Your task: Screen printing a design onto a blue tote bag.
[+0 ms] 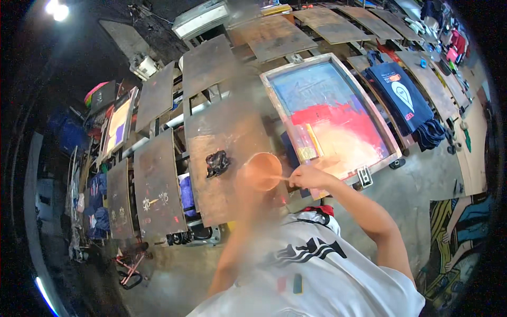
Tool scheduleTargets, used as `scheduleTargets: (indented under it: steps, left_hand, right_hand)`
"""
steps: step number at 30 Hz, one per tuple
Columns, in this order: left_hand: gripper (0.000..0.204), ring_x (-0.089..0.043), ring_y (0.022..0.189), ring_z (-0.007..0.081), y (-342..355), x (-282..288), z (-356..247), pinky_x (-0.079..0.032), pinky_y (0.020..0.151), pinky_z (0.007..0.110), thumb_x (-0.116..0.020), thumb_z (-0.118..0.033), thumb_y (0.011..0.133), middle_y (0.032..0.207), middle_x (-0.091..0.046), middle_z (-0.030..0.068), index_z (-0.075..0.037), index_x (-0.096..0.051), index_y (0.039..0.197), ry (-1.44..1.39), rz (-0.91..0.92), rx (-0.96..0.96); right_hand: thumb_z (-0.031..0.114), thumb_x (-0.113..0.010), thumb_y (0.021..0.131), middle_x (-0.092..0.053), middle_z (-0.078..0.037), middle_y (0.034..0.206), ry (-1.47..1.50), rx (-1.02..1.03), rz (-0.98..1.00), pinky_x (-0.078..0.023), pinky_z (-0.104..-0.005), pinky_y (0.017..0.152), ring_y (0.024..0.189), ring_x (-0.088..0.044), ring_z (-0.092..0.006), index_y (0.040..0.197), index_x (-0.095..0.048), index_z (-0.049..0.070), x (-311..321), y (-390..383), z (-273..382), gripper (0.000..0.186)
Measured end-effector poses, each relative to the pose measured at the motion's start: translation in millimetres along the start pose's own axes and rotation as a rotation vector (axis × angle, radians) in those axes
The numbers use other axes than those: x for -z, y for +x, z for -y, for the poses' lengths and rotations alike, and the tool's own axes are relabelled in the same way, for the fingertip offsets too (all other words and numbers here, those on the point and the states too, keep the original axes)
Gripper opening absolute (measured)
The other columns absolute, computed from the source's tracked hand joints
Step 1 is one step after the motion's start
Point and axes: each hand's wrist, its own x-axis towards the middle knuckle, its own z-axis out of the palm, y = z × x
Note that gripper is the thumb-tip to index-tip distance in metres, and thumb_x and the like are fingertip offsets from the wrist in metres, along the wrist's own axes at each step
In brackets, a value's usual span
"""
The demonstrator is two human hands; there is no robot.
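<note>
My right hand (303, 177) is closed around the end of a thin stick (283, 178). The stick's other end reaches into a round orange tub (262, 170) of peach-coloured ink. My left forearm (228, 267) rises toward the tub, but a blurred smear hides the left hand and its fingers. Just beyond my right hand lies a wood-framed printing screen (390, 138), its mesh stained blue, red and peach. A squeegee (307, 141) rests inside the frame at its left side. Left of the tub, a crumpled black lump (217, 163) sits on a brown board (232, 124).
A navy tote bag (397, 95) with a white print lies on a board right of the screen. Several flat boards (158, 185) stand in rows with gaps between. A metal clamp (364, 177) is at the screen's near edge. Another screen (117, 127) is far left.
</note>
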Motion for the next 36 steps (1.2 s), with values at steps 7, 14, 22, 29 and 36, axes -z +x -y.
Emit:
scheduleTargets:
  steps: [7,14,22,29,36]
  left_hand:
    - [0.093,-0.058,0.117,0.0348,22,39,-60,-0.046,0.1,0.044,-0.094,-0.02,0.053,0.125,-0.06,0.0164,-0.002,-0.05,0.132,-0.305,0.074,0.228]
    - [0.093,-0.058,0.117,0.0354,12,20,-10,-0.046,0.099,0.045,-0.095,-0.029,0.053,0.126,-0.061,0.0171,-0.003,-0.052,0.131,-0.086,-0.087,0.126]
    - [0.091,-0.054,0.121,0.0334,24,21,-43,-0.045,0.101,0.042,-0.095,-0.026,0.054,0.128,-0.057,0.0157,-0.005,-0.051,0.131,-0.438,0.019,0.364]
    - [0.09,-0.055,0.119,0.0323,19,4,-56,-0.045,0.101,0.041,-0.094,-0.022,0.054,0.124,-0.057,0.015,-0.004,-0.049,0.13,-0.279,-0.07,0.281]
    - [0.099,-0.051,0.122,0.0415,7,-29,-53,-0.042,0.103,0.05,-0.091,-0.032,0.054,0.135,-0.053,0.0183,-0.003,-0.046,0.136,0.123,-0.141,-0.005]
  right_hand:
    - [0.021,-0.063,0.084,-0.069,-0.016,0.075,-0.304,0.078,-0.218,-0.052,-0.0414,0.069,0.073,-0.068,-0.0296,0.086,-0.074,0.003,16,-6,22,0.021]
    - [0.019,-0.065,0.088,-0.066,-0.013,0.07,-0.464,0.287,-0.302,-0.049,-0.0356,0.062,0.062,-0.063,-0.0212,0.09,-0.072,0.001,27,-8,38,0.02]
    - [0.019,-0.067,0.084,-0.066,-0.019,0.079,-0.429,0.291,-0.33,-0.05,-0.0458,0.073,0.08,-0.065,-0.0376,0.086,-0.071,0.001,44,-8,41,0.019]
    - [0.016,-0.068,0.083,-0.065,-0.016,0.074,-0.671,0.503,-0.425,-0.051,-0.0445,0.069,0.073,-0.064,-0.0357,0.083,-0.07,0.002,62,-9,30,0.015]
    - [0.022,-0.066,0.086,-0.066,-0.014,0.072,-0.786,0.498,-0.408,-0.051,-0.0466,0.07,0.072,-0.065,-0.0334,0.075,-0.068,0.005,61,-10,36,0.021]
